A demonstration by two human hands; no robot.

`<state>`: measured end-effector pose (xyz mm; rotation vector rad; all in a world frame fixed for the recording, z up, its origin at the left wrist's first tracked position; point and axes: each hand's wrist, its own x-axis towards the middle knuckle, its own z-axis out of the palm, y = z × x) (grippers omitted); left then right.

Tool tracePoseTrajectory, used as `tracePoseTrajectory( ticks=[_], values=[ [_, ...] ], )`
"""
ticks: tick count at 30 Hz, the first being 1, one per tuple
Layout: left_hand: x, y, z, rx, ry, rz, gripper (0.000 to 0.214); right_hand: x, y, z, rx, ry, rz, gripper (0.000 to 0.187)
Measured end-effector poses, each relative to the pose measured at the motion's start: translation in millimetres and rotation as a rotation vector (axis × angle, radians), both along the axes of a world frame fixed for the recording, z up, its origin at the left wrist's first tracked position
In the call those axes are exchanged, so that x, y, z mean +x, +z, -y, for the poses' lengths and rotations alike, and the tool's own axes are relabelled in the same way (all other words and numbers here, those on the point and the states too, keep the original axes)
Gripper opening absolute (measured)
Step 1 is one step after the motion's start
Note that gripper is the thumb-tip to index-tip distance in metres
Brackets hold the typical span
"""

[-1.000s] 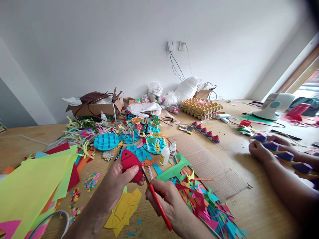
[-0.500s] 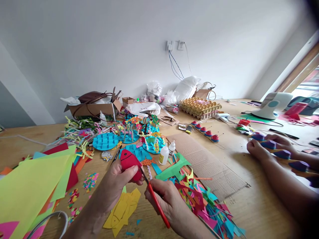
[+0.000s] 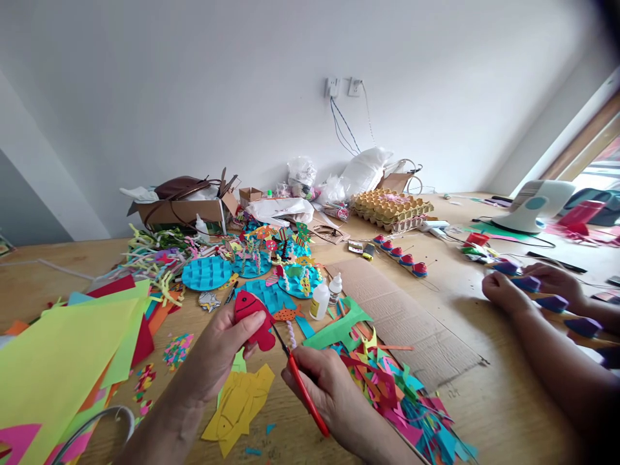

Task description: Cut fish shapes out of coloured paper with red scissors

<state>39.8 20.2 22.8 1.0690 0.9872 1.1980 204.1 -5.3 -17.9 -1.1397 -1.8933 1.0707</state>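
Note:
My left hand [image 3: 220,352] pinches a red paper fish [image 3: 252,313] with a drawn eye, held up over the wooden table [image 3: 484,413]. My right hand [image 3: 324,387] is closed round red-handled scissors [image 3: 303,387], whose dark blades touch the fish's lower right edge. Below my hands lies a yellow paper sheet [image 3: 239,407] with fish outlines. A pile of mixed paper offcuts [image 3: 392,394] lies just right of my right hand.
Stacked coloured sheets [image 3: 62,361] lie at left. Blue paper discs with decorations [image 3: 252,271], two glue bottles [image 3: 325,297], flat cardboard [image 3: 402,316], egg trays [image 3: 390,210] and a carton [image 3: 181,210] lie beyond. Another person's hands [image 3: 527,287] handle purple pieces at right.
My left hand has turned the red fish a little, so its tail now points down to the right. The scissors stay at its edge. The other person's hands shifted slightly.

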Motion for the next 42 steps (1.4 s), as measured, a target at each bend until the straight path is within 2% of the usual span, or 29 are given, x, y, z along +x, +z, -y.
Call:
tracePoseTrajectory(
  ticks=[5, 12, 20, 34, 42],
  values=[
    [7.7, -0.6, 1.7, -0.075, 0.027, 0.018, 0.019, -3.6, -5.6, 0.2, -0.166, -0.006, -0.175, 0.037],
    [15.4, -3.0, 6.3, -0.022, -0.034, 0.052, 0.013, -13.1, -11.6, 1.1, -0.290, 0.003, -0.426, 0.047],
    [24.3, -5.7, 11.2, 0.012, -0.056, 0.078, 0.016, -17.6, -13.5, 2.1, -0.289, 0.025, -0.563, 0.048],
    [29.3, -9.4, 12.6, -0.010, -0.051, 0.105, 0.015, -18.7, -23.5, 4.3, -0.186, -0.008, -0.568, 0.045],
    [37.5, -12.3, 18.6, -0.027, -0.100, 0.139, 0.017, -16.1, -22.9, 20.5, -0.186, -0.061, -0.601, 0.041]
  ],
)
